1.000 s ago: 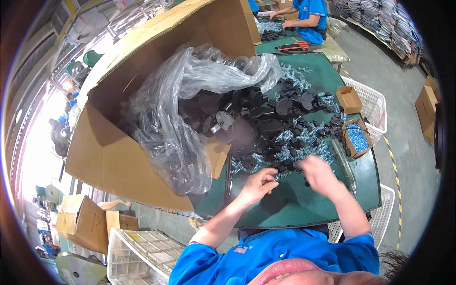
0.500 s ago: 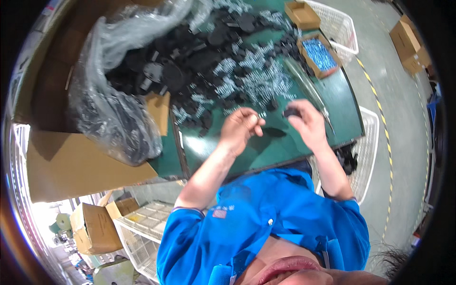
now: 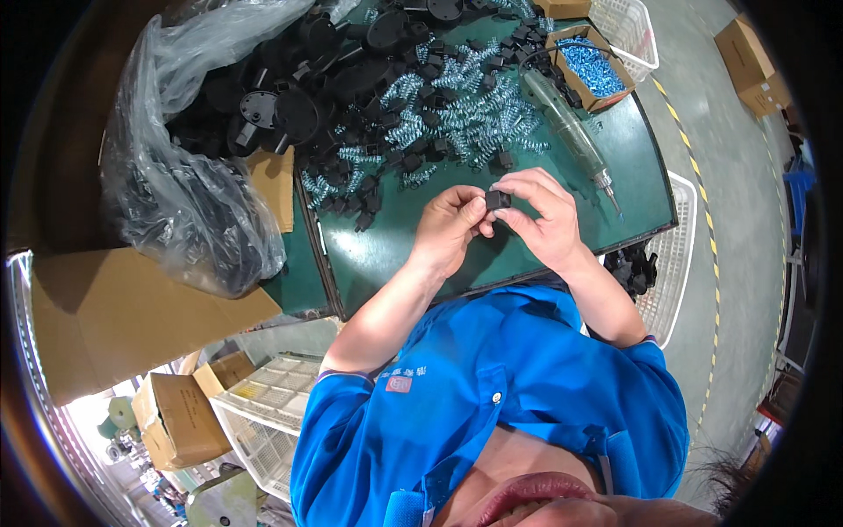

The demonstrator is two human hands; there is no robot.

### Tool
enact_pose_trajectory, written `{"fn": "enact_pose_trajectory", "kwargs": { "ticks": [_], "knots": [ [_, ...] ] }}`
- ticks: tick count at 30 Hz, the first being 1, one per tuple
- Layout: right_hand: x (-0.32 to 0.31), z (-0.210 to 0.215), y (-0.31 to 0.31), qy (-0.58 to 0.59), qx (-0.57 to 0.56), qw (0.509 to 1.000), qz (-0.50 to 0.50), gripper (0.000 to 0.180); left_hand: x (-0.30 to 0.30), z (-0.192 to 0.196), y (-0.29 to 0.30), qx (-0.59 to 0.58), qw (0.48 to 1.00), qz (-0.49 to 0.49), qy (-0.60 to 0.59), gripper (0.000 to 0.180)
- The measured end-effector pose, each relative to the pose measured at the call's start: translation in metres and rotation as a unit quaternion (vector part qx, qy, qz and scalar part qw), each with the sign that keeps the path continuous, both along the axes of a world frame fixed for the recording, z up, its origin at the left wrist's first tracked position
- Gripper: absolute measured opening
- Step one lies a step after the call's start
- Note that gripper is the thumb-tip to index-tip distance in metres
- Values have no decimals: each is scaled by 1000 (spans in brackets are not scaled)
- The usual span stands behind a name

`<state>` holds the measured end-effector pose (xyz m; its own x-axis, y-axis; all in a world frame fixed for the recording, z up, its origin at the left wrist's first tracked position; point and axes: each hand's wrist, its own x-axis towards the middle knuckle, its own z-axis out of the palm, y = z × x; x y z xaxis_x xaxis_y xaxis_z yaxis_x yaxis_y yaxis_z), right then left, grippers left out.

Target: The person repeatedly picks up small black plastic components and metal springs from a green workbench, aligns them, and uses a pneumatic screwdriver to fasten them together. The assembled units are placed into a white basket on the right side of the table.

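My right hand [image 3: 549, 218] pinches a small black plastic block [image 3: 498, 200] between thumb and fingers, over the front of the green table [image 3: 386, 250]. Close against the block's left side is my left hand [image 3: 446, 230], its thumb and forefinger pressed together. Whatever those fingertips hold is hidden. Beyond both hands lies a heap of metal coil springs [image 3: 487, 114], mixed with more small black blocks [image 3: 411, 162]. A screwdriver with a pale green body [image 3: 569, 127] lies to the right, its bit pointing toward the front right.
A carton of blue screws [image 3: 593, 72] stands at the back right. Round-based black parts [image 3: 263, 110] pile up at the left beside a clear plastic bag [image 3: 189, 167]. White baskets [image 3: 676, 263] flank the table's right edge; cardboard [image 3: 132, 307] spreads at the left.
My right hand has moved left, bringing the black block to my left fingertips. The hands were apart before and are now together. The view has shifted slightly.
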<state>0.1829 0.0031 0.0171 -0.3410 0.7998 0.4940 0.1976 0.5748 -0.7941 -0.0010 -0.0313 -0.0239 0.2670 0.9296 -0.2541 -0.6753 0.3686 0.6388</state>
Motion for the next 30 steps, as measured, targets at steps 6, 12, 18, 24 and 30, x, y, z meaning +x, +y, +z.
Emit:
{"fn": "enact_pose_trajectory", "kwargs": {
  "ticks": [6, 12, 18, 24, 30],
  "knots": [
    [-4, 13, 2, -51, -4, 998, 31, 50, -4, -2, -8, -73, 977, -63, -188, 23],
    [4, 16, 8, -4, -123, 987, 106, 53, -20, 2, -12, -29, 982, -75, -170, 26],
    [-25, 28, 27, -48, -15, 970, 240, 42, -30, 1, -16, -14, 989, -74, -126, 34],
    [-38, 20, 11, -37, -3, 992, 120, 31, -24, 14, -16, -118, 990, -1, -82, 41],
    [-16, 1, 3, 36, -112, 993, -4, 23, -46, 26, 20, 160, 920, -106, 342, 40]
  ]
}}
